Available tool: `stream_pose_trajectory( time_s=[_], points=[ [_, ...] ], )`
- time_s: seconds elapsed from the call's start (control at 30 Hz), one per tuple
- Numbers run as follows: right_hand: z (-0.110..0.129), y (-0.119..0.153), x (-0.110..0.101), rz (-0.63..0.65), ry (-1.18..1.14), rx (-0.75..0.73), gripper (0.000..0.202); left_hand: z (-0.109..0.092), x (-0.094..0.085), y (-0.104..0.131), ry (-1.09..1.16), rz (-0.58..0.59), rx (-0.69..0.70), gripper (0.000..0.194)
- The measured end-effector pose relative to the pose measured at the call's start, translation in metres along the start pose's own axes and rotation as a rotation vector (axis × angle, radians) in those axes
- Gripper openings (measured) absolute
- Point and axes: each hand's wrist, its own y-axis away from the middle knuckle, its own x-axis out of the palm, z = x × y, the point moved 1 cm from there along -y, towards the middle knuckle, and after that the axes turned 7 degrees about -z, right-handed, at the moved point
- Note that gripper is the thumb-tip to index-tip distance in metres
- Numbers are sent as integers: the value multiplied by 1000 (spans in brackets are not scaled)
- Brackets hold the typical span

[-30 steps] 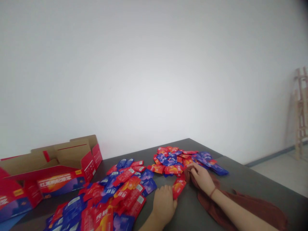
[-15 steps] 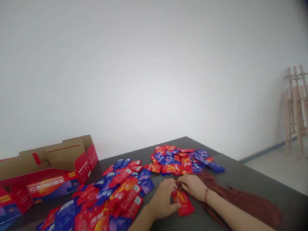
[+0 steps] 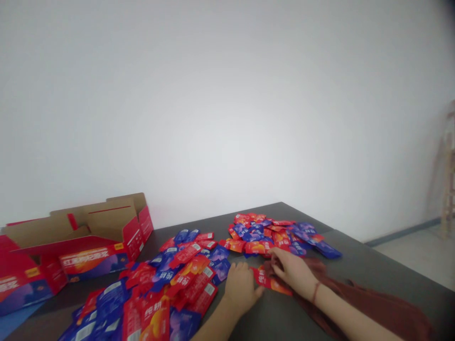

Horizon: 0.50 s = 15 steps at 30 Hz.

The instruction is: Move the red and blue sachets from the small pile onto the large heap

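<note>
Nearby, two sachet heaps (image 3: 190, 272) (image 3: 254, 232) border the left hand (image 3: 241, 288), grip unclear, and right hand (image 3: 295, 271), clutching brown cloth (image 3: 373, 301).

Print legible from where I work:
Near-left red packet (image 3: 155, 318): I read "纯", second character uncertain. Left box (image 3: 94, 262), front panel: "红…枸杞…浆", partly blurred. White packet labels (image 3: 208, 289): barcode-like, too small for me to read.
</note>
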Motion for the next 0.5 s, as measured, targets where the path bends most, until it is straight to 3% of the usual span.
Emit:
stream_pose_trajectory(
  time_s=[0.17, 0.33, 0.5],
  points=[
    [18, 8, 20, 164, 122, -254, 17, 20, 6, -4, 150, 20, -116, 22],
    [15, 3, 19, 209, 24, -345, 27, 27, 21, -20, 242, 56, -303, 30],
    [17, 3, 15, 219, -18, -374, 31, 26, 24, -29, 311, 102, -340, 18]
  ],
)
